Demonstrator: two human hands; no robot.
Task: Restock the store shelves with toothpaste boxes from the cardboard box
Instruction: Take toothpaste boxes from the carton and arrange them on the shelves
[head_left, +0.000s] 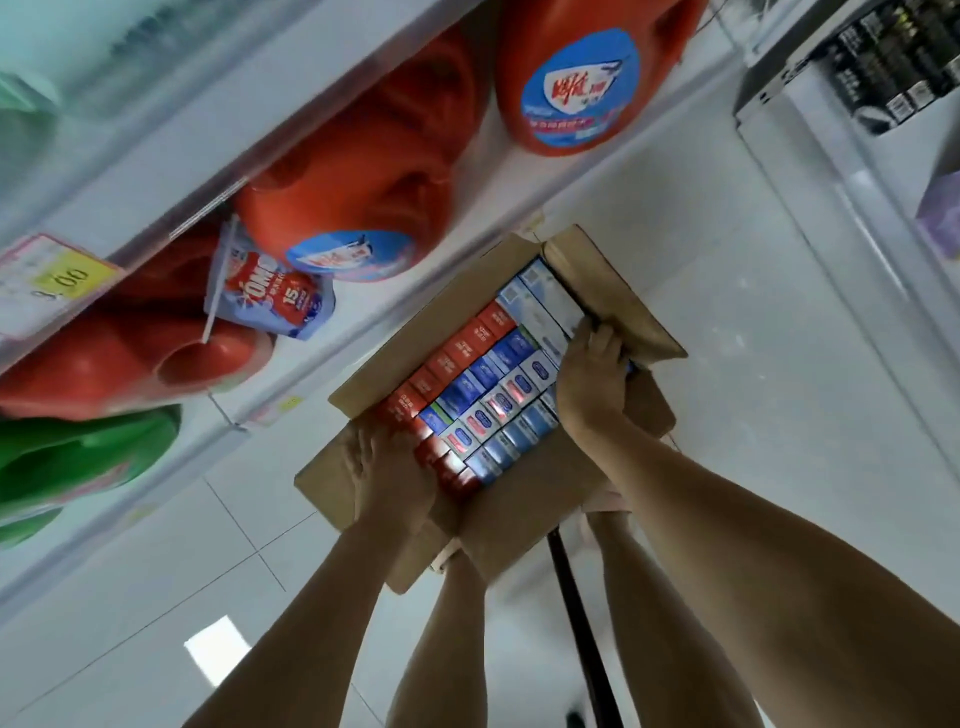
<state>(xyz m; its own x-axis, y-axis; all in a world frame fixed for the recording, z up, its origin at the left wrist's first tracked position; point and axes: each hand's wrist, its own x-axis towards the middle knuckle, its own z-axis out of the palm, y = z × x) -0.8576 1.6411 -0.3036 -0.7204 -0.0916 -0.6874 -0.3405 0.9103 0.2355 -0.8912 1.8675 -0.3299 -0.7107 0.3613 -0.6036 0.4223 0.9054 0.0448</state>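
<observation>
The cardboard box (524, 499) sits on the floor (779, 364) by the shelves (363, 171), and it is packed full of toothpaste boxes (483, 395) standing on end. The rows run from near-left to far-right. The left hand (387, 467) curls over the red boxes at the near end. The right hand (589, 374) grips pale boxes at the far end. Both hands are right on the boxes, so the next pull goes straight up.

Your left hand (387, 470) sits at lower centre of the frame, fingers curled downward. Your right hand (592, 376) reaches further up, right of centre, fingers bent; both forearms are extended.
</observation>
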